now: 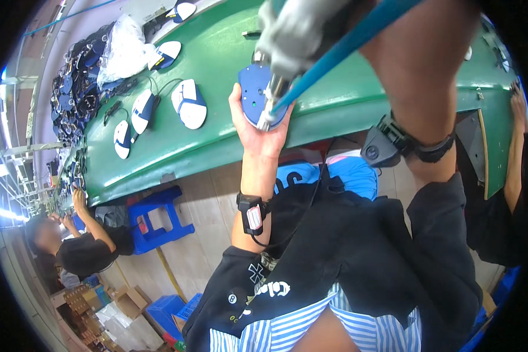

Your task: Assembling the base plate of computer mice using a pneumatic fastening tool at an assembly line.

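Note:
My left hand (259, 138) is closed around a navy computer mouse (252, 88), palm up beneath it, with the thumb along its left edge. The mouse lies bottom side up and shows small holes and a green spot. Above it, my right hand (393, 35) grips a silver-grey power screwdriver (299, 41), large and blurred near the camera. Its metal tip points down over the mouse's near end; whether it touches cannot be made out. A blue hose (352, 47) crosses in front of the tool, and the right fingers are mostly hidden.
White-and-navy mice (189, 105) with cables lie on the green bench (217, 53) at left. Beyond sit a heap of dark mice and cables (79, 88) and a clear plastic bag (123, 50). A blue stool (158, 220) stands below. Co-workers sit at both sides.

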### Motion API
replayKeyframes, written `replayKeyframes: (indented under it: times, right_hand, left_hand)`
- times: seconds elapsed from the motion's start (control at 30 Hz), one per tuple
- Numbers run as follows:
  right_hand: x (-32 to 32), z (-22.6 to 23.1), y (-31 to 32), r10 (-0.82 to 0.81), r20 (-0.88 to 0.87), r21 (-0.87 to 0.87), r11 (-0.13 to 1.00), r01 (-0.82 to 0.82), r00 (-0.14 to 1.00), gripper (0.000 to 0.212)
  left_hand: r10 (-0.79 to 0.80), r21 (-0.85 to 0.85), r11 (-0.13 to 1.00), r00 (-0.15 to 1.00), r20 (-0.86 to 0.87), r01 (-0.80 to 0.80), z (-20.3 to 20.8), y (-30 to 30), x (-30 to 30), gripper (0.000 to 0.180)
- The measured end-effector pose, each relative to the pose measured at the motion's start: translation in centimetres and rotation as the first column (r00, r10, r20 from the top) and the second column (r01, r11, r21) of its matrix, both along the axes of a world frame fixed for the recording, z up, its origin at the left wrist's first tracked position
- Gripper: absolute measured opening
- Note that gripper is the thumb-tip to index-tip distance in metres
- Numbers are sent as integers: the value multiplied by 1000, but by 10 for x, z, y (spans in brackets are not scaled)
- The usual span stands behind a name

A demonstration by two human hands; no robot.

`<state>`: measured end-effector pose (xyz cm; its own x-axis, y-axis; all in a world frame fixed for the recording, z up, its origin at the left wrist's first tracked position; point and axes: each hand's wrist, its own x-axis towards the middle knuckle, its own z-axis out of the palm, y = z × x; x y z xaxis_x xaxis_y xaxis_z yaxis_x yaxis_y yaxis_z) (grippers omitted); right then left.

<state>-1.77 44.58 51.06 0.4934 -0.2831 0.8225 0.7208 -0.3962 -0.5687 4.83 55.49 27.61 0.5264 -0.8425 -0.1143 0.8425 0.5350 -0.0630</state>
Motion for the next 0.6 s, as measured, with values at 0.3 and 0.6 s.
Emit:
replayKeyframes:
  times: [0.3, 0.6]
  right_hand:
    - [10, -32, 23, 50, -104, 92, 995, -40, 993, 25]
    - [21, -44, 28, 39, -113, 158, 987, -21, 993, 29]
  left_hand:
    - [34, 287, 957, 999, 7, -34, 5, 6, -6, 48]
    - [37, 295, 954, 997, 64, -54, 3, 7, 5, 47]
